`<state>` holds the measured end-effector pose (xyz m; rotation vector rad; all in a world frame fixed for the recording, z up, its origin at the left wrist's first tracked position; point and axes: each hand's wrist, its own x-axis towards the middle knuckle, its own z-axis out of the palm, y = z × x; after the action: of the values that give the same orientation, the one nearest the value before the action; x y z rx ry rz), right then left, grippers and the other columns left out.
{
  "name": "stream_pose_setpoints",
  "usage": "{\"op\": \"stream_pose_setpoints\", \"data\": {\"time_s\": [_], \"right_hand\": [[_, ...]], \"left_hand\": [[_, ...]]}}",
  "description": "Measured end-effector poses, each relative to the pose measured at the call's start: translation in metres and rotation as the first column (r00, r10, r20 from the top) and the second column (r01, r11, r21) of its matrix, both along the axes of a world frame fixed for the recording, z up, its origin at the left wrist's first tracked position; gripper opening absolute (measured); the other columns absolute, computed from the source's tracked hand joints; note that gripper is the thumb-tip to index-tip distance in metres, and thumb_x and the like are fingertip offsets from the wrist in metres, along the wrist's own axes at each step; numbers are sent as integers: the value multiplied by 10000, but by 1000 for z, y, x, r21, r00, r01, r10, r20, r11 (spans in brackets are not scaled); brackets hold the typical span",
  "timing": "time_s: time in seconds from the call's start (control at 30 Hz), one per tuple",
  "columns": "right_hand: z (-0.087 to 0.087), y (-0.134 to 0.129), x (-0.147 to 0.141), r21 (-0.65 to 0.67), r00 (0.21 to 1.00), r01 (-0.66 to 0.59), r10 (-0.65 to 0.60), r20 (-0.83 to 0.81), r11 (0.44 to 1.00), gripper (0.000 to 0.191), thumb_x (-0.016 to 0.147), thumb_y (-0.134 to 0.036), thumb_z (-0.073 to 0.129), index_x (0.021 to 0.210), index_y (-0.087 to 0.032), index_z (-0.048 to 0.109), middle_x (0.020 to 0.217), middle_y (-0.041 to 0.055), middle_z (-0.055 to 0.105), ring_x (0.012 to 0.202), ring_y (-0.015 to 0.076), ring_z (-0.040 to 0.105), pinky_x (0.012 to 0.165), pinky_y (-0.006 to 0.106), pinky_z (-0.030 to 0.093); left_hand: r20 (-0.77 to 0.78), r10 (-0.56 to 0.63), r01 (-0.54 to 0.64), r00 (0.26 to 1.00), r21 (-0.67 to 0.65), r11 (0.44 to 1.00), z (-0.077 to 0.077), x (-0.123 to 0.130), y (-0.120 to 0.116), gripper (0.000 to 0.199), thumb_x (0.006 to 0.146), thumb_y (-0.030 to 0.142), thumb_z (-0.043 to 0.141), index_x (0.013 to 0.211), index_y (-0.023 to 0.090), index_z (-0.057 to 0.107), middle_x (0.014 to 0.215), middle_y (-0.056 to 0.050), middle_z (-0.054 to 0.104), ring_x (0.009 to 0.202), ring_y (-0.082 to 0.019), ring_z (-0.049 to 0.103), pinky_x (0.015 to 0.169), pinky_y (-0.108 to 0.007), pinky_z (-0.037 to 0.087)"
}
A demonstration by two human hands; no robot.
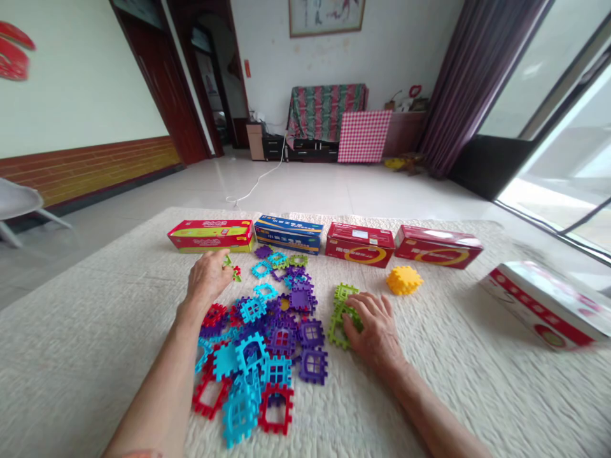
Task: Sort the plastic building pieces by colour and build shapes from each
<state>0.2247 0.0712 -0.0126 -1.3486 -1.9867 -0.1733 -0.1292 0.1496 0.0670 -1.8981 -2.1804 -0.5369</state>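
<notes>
My left hand [210, 277] is at the left of a pile of plastic interlocking tiles, its fingers closed on a green interlocking tile [228, 260] mostly hidden behind them. A bit of red shows beside that tile. My right hand [377, 327] lies with fingers apart over several green tiles [338, 334] grouped right of the pile. Between my hands, the pile mixes purple tiles [301, 297], light-blue tiles [238, 410] and red tiles [277, 410], many with window-like openings. Beyond my right hand sits a stack of yellow tiles [404, 280].
Along the mat's [119, 305] far side stand a red-and-yellow box [212, 235], a blue box [289, 234] and two dark red boxes [360, 243]. A white-and-red box [548, 305] stands at the right. Behind are a tiled floor, a white cable [260, 180] and a covered cabinet.
</notes>
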Motion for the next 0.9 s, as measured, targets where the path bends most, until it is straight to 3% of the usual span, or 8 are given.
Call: {"op": "stream_pose_setpoints", "data": {"time_s": [0.13,0.27,0.4,0.53,0.67,0.77,0.9], "right_hand": [[1,4,8,25,989,27,-23,-149,999,160,871,-270,523,1010,-217,583,1024,60,660,1000,230,573,959,456,340],[2,10,21,115,933,82,-36,-358,990,197,910,-258,438,1040,-212,579,1022,71,644,978,213,581,886,398,419],[6,9,27,158,913,98,-25,-407,983,195,905,-241,434,1031,-216,580,1008,68,646,973,215,589,871,392,434],[17,-10,19,95,956,-37,63,-285,995,214,865,-209,467,1057,-214,561,1092,82,632,1050,221,564,939,420,398],[27,-34,4,-164,974,-220,227,24,962,447,777,-248,542,1222,-217,508,1320,103,529,1279,298,395,1049,551,243],[27,-45,-5,-296,947,-229,282,151,927,608,729,-264,565,1323,-229,443,1404,99,460,1342,342,289,1061,621,148],[23,-50,-8,-347,943,-185,266,203,920,657,714,-255,557,1355,-222,417,1427,112,432,1352,359,254,1050,655,113]], "left_hand": [[217,-273,278,937,5,960,2,55,-11,445,699,148,516,1116,199,661,794,-9,633,692,-136,582,685,-230,466],[347,-551,596,758,-26,803,-12,136,-27,485,644,60,503,1077,183,683,753,1,619,639,-105,548,650,-207,456],[384,-658,719,648,-23,694,-21,184,-40,524,654,55,503,1142,181,646,811,-17,647,700,-124,580,719,-230,478],[352,-666,724,658,-50,688,-20,173,-53,461,753,133,498,1199,185,605,985,-70,667,873,-170,622,841,-274,484],[300,-714,773,633,-182,608,-25,146,-74,525,780,306,570,1291,196,518,1275,-106,579,1180,-245,525,1022,-359,397],[270,-734,779,624,-287,557,-34,139,-87,715,742,461,617,1374,197,412,1428,-126,441,1334,-304,360,1106,-484,270],[222,-738,757,637,-360,545,-42,144,-93,843,715,520,617,1431,199,307,1484,-136,356,1396,-341,224,1111,-570,185]]}}
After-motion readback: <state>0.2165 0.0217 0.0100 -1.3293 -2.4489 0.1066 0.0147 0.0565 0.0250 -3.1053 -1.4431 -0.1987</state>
